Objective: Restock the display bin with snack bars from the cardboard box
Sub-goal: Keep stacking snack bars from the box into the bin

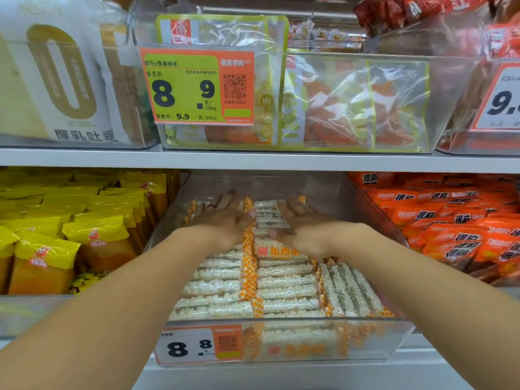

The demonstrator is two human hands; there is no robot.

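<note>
The price tag (pixel 197 85) on the upper clear bin reads 会员价 with a large 8 and 9, 元/500g, and below it 零售价 9.9 元/500g; a QR code sits on its orange right part. The white bread bag (pixel 56 80) at upper left carries 厚乳吐司. The tag (pixel 198 346) on the front of the display bin (pixel 365 342) shows 8 and 8 beside a QR code. A cut-off tag (pixel 501 102) at upper right shows 9. The orange packets (pixel 450 218) on the right bear 很麻
</note>
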